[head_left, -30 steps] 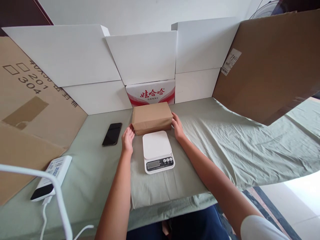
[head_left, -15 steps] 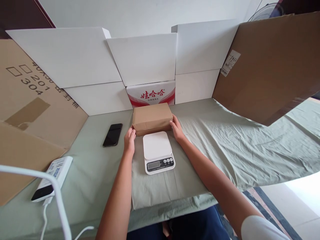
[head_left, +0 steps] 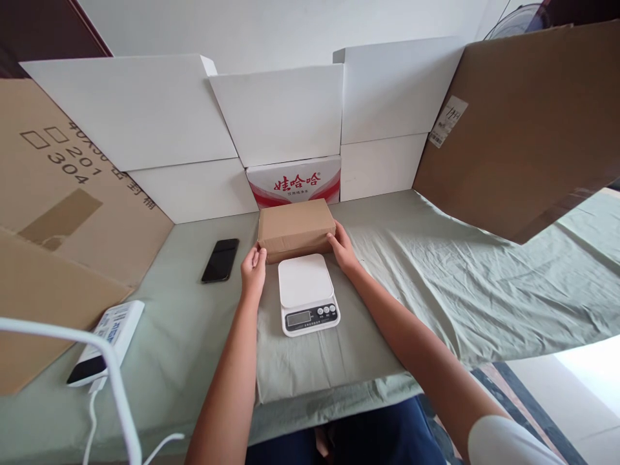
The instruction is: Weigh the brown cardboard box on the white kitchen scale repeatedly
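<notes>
- A brown, rectangular parcel wrapped in kraft paper is seen in the middle of the frame, just above the centre, lying flat on the pale green cloth-covered table.
- Its top face is plain and unmarked; the paper is creased and slightly wrinkled along the front side, and the corners are folded tight.
- The parcel's left end is gripped by the left hand, with the fingers curled close around the lower left corner.
- The parcel's right end is pressed by the right hand, with the fingers held together and laid flat against the side.
- Whether the parcel is raised off the cloth cannot be told.
- A small white digital kitchen scale with a grey display and round buttons is placed just below the parcel, between the two forearms.
- A black smartphone is lying left of the parcel, well apart from it.
- A white carton with red printed characters is standing directly above the parcel.
- A white power bank with a cable is resting at the lower left.
</notes>
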The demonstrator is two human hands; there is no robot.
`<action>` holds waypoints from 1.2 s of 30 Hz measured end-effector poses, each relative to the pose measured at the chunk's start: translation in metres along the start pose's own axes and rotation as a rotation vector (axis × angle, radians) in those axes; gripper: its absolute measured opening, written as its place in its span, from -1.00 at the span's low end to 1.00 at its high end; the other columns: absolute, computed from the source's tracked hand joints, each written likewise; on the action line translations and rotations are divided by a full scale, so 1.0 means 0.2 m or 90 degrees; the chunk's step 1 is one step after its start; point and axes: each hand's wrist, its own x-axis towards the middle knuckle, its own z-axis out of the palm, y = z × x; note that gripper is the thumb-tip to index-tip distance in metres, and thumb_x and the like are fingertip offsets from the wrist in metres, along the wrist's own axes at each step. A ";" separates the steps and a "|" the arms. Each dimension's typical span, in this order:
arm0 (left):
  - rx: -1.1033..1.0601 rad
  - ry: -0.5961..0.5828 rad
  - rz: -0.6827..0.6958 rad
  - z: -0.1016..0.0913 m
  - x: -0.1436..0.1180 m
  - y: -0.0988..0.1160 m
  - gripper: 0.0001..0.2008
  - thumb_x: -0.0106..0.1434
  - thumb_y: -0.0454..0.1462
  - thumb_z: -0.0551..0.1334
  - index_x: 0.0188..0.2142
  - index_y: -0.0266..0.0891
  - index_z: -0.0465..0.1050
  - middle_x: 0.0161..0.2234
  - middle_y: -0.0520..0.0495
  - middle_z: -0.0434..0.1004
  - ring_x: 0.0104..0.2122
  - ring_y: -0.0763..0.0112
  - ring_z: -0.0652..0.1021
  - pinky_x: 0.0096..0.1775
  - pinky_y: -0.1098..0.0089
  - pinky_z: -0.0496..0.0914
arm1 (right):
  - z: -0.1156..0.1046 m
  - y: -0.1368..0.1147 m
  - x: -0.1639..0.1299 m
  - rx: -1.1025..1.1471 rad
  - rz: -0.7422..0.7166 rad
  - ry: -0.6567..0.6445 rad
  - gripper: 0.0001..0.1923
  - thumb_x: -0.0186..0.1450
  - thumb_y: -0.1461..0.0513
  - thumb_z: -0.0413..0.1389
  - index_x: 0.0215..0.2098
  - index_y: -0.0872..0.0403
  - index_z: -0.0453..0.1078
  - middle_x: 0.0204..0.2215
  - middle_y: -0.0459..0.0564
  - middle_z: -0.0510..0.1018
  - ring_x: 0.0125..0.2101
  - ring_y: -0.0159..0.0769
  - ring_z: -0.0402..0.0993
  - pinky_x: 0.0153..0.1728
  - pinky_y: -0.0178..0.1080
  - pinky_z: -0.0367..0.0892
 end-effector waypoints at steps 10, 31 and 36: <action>-0.005 0.059 0.066 0.01 -0.03 0.09 -0.52 0.20 -0.07 0.39 0.02 -0.31 0.55 0.06 -0.33 0.59 0.16 -0.01 0.53 0.26 0.04 0.31 | 0.01 -0.03 -0.04 -0.019 -0.075 0.003 -0.29 0.36 -0.17 0.05 0.37 -0.07 0.17 0.33 0.03 0.34 0.31 -0.06 0.27 0.31 -0.01 0.26; 0.178 0.104 0.102 -0.16 -0.60 0.24 -0.54 0.25 0.02 0.30 -0.07 -0.33 0.59 -0.09 -0.28 0.67 -0.07 0.09 0.66 -0.02 0.22 0.55 | -0.15 -0.27 -0.55 -0.125 -0.113 -0.002 -0.40 0.44 -0.14 -0.09 0.38 -0.19 0.12 0.31 0.01 0.33 0.32 -0.02 0.24 0.31 0.09 0.22; 0.174 0.118 0.101 -0.16 -0.61 0.23 -0.51 0.25 0.02 0.30 -0.04 -0.33 0.60 -0.07 -0.31 0.66 -0.09 0.09 0.67 0.01 0.18 0.54 | -0.14 -0.23 -0.55 -0.117 -0.107 -0.011 -0.40 0.45 -0.14 -0.10 0.38 -0.19 0.10 0.33 0.00 0.30 0.33 -0.04 0.23 0.30 0.08 0.25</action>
